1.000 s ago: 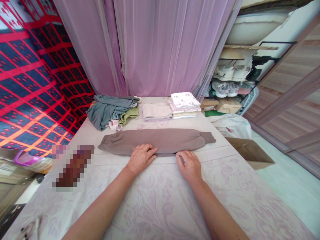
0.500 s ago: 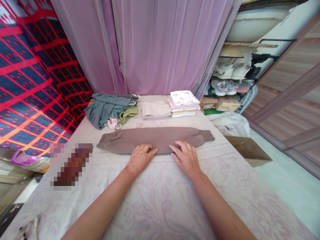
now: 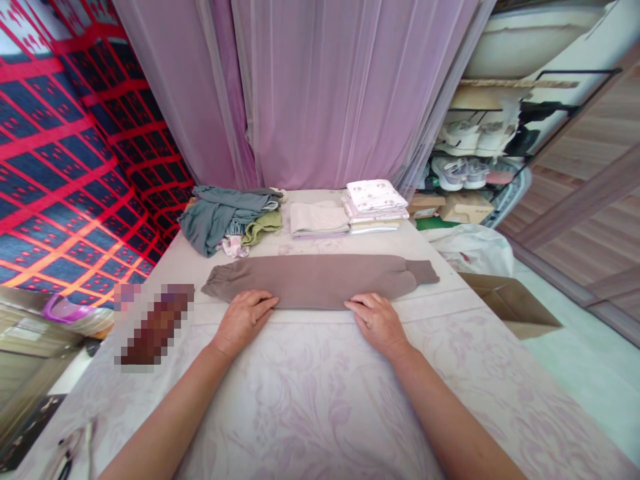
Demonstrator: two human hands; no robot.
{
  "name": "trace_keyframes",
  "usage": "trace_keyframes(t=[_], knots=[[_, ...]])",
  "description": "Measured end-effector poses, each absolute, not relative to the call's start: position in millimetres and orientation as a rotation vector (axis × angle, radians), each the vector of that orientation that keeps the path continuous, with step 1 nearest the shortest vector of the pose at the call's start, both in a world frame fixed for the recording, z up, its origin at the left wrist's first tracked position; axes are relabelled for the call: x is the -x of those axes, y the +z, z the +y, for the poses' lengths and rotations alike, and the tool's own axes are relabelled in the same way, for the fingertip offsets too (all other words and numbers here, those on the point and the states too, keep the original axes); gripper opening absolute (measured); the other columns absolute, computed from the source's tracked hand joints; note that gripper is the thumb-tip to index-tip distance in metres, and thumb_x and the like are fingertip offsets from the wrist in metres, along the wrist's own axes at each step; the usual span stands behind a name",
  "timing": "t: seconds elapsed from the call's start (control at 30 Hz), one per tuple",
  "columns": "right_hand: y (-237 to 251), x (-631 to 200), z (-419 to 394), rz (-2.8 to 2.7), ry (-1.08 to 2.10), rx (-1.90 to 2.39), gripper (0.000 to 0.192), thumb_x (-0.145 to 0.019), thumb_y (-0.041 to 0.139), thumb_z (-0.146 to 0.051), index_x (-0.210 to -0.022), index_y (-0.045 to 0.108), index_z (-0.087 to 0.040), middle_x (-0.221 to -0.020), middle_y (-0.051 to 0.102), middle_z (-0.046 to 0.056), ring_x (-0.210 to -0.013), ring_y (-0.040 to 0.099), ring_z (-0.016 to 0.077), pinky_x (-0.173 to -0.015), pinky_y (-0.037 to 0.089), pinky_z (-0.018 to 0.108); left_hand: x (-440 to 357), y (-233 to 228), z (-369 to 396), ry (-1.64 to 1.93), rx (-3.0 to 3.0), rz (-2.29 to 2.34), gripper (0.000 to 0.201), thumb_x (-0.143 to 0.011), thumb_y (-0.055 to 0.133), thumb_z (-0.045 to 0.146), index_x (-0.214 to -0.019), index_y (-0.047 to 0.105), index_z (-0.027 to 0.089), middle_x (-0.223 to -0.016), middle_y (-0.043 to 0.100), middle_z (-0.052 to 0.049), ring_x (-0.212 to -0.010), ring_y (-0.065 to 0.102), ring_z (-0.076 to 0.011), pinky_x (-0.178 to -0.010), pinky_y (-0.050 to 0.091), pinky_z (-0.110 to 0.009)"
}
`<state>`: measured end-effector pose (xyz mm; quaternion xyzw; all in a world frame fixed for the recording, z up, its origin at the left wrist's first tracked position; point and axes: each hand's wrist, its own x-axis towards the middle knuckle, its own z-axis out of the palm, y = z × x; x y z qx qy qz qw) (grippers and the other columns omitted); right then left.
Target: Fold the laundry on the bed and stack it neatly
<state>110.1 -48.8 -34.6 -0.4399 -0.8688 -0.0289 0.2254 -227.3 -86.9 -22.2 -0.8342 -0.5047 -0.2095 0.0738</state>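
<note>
A brown-grey pair of trousers [image 3: 320, 280], folded lengthwise into a long narrow strip, lies across the table [image 3: 310, 400] from left to right. My left hand [image 3: 243, 319] rests flat on its near edge, left of the middle, fingers spread. On the same near edge, right of the middle, my right hand [image 3: 376, 323] lies palm down. Neither hand holds anything; both press on the cloth.
Behind the trousers sit a loose heap of grey-green clothes [image 3: 220, 217], a folded ribbed cloth [image 3: 317, 220] and a stack of folded white printed cloths [image 3: 375, 205]. A pink curtain [image 3: 325, 93] hangs at the back. A cardboard box [image 3: 510, 307] and a shoe rack [image 3: 470, 153] stand at right.
My left hand has slid left along the trousers' near edge and my right hand a little right, so the hands are farther apart. The view has shifted slightly.
</note>
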Motion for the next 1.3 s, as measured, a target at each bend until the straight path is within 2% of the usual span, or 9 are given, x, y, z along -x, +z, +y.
trace_keyframes(t=[0.13,0.5,0.57,0.63,0.77,0.9,1.07,1.17,1.3], knots=[[-33.1,-108.6,-50.3,-2.39,-0.089,1.207,0.024,-0.087,0.055,-0.02,-0.103,0.072,-0.025,-0.101,0.068,0.005,-0.091,0.056,0.02,-0.078,0.043,0.033,247.2,-21.8,-91.3,-0.641,2.483,-1.555,0.026,-0.093,0.048,0.029,-0.11,0.066,0.021,-0.103,0.069,-0.008,-0.094,0.063,-0.0203,-0.084,0.049,-0.037],[-39.7,-110.6,-48.3,-2.352,-0.102,1.186,0.024,-0.089,0.054,-0.02,-0.101,0.073,-0.026,-0.099,0.069,0.005,-0.09,0.057,0.0191,-0.075,0.042,0.032,245.8,-11.7,-92.2,-0.594,2.535,-1.647,0.023,-0.091,0.046,0.028,-0.095,0.067,0.019,-0.102,0.07,-0.008,-0.092,0.064,-0.0198,-0.083,0.05,-0.036],[-39.9,-110.1,-48.9,-2.339,-0.11,1.179,0.024,-0.087,0.054,-0.019,-0.1,0.073,-0.025,-0.099,0.069,0.005,-0.089,0.057,0.0192,-0.074,0.042,0.032,234.9,-5.6,-93.3,-0.533,2.51,-1.701,0.024,-0.09,0.049,0.031,-0.101,0.066,0.019,-0.111,0.067,-0.009,-0.101,0.062,-0.0223,-0.089,0.049,-0.039],[-39.6,-108.8,-49.4,-2.323,-0.125,1.17,0.024,-0.086,0.054,-0.018,-0.098,0.073,-0.025,-0.098,0.069,0.005,-0.089,0.057,0.0191,-0.074,0.041,0.032,216.4,-1.8,-92.4,-0.477,2.519,-1.692,0.034,-0.089,0.05,0.036,-0.116,0.062,0.019,-0.125,0.062,-0.009,-0.115,0.056,-0.0249,-0.099,0.043,-0.043],[-39.4,-106.7,-50.5,-2.308,-0.139,1.168,0.023,-0.086,0.054,-0.019,-0.097,0.073,-0.027,-0.098,0.069,0.004,-0.088,0.058,0.0186,-0.074,0.04,0.032,174.6,-6.6,-85.4,-0.351,2.705,-1.52,0.059,-0.091,0.044,0.051,-0.141,0.04,0.021,-0.146,0.045,-0.007,-0.137,0.035,-0.026,-0.114,0.023,-0.045],[-40.7,-109.2,-52.6,-2.309,-0.118,1.168,0.024,-0.087,0.053,-0.02,-0.098,0.073,-0.026,-0.098,0.069,0.005,-0.089,0.058,0.0185,-0.075,0.041,0.032,160.2,-22.3,-83.6,-0.254,2.778,-1.498,0.069,-0.09,0.034,0.062,-0.146,0.032,0.022,-0.152,0.034,-0.008,-0.141,0.025,-0.0268,-0.115,0.017,-0.046],[-27.3,-98.9,-49.8,-2.222,-0.074,1.234,0.023,-0.09,0.05,-0.025,-0.092,0.072,-0.024,-0.096,0.071,0.004,-0.089,0.06,0.0181,-0.079,0.041,0.032,166.9,-31.5,-89.0,-0.25,2.784,-1.486,0.068,-0.091,0.03,0.063,-0.148,0.028,0.026,-0.154,0.029,-0.007,-0.143,0.021,-0.0274,-0.115,0.011,-0.049],[-11.9,-69.6,-39.4,-2.183,-0.036,1.295,0.032,-0.093,0.041,-0.028,-0.113,0.066,-0.022,-0.115,0.067,0.007,-0.105,0.057,0.0212,-0.089,0.04,0.036,166.2,-28.4,-89.4,-0.246,2.793,-1.516,0.068,-0.091,0.031,0.063,-0.147,0.03,0.024,-0.154,0.03,-0.008,-0.142,0.023,-0.0284,-0.114,0.012,-0.051],[-8.5,-21.8,-23.0,-2.293,0.06,1.36,0.046,-0.094,0.036,-0.029,-0.138,0.047,-0.019,-0.142,0.047,0.011,-0.13,0.04,0.0255,-0.105,0.031,0.044,162.9,-24.6,-87.3,-0.266,2.812,-1.526,0.066,-0.091,0.033,0.061,-0.146,0.034,0.023,-0.152,0.035,-0.01,-0.14,0.027,-0.0285,-0.114,0.016,-0.052]])
